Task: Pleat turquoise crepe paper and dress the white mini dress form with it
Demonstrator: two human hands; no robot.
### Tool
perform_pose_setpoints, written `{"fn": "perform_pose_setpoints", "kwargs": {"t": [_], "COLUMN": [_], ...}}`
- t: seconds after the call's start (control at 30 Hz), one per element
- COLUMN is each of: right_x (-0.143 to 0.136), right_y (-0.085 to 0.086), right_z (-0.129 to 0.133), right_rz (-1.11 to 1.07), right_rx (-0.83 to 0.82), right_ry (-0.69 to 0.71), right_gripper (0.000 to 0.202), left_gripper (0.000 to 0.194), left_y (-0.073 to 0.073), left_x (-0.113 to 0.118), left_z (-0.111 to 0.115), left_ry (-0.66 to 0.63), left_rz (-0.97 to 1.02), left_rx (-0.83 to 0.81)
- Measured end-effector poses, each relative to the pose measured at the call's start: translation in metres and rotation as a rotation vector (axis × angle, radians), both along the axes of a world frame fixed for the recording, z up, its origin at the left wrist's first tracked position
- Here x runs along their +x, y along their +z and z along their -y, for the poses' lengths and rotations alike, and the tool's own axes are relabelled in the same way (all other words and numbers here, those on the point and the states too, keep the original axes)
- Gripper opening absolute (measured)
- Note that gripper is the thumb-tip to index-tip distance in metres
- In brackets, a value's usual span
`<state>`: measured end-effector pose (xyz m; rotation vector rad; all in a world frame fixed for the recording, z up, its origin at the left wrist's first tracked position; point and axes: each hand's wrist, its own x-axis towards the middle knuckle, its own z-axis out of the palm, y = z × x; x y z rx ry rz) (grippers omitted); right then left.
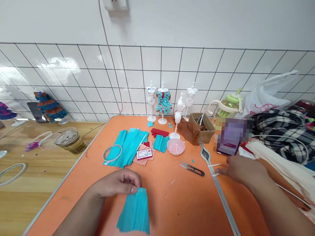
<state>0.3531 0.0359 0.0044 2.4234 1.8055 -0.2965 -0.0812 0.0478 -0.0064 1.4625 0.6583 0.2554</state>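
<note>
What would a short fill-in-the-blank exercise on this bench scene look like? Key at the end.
The turquoise piece hangs from the person's ____ hand.
The black-handled snips lie on the ____ table.
The round bowl is ____.
In all, ____ small mannequins stand on the table.

Missing words: left; orange; pink; four.

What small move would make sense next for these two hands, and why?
Perhaps bring the right hand over to the top of the turquoise cloth. Only the left hand pinches that narrow top, while the lower end fans out loose, and the right hand is well off to the side, so a second grip might steady it.
</note>
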Motion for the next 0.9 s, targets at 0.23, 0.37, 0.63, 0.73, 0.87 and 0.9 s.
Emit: {"fn": "perform_pose_setpoints", "kwargs": {"t": [0.23,0.37,0.63,0.73,0.87,0.9], "right_x": [-0.122,-0.154,-0.214,-0.246,-0.271,-0.273], "right_y": [-0.019,-0.055,-0.022,-0.021,-0.031,-0.032], "right_z": [0.026,0.018,-0.083,-0.121,-0.145,-0.146], "right_rz": [-0.529,-0.470,-0.421,-0.360,-0.315,-0.312], "right_rx": [0.092,0.012,0.207,0.246,0.200,0.190], "right_ry": [0.931,1.000,0.847,0.825,0.863,0.864], "right_gripper": [0.041,0.017,0.024,0.037,0.035,0.031], "left_gripper": [0.029,0.029,0.029,0.029,0.031,0.031], "left_y": [-0.006,-0.005,-0.010,-0.017,-0.019,-0.018], "left_x": [-0.014,-0.007,-0.001,-0.004,-0.006,-0.006], "left_z": [-0.002,-0.001,-0.004,-0.007,-0.009,-0.008], "left_ry": [0.057,0.082,0.039,0.067,0.096,0.097], "left_rz": [0.025,-0.012,-0.055,-0.057,-0.052,-0.050], "left_rx": [-0.075,-0.088,-0.080,-0.097,-0.123,-0.127]}}
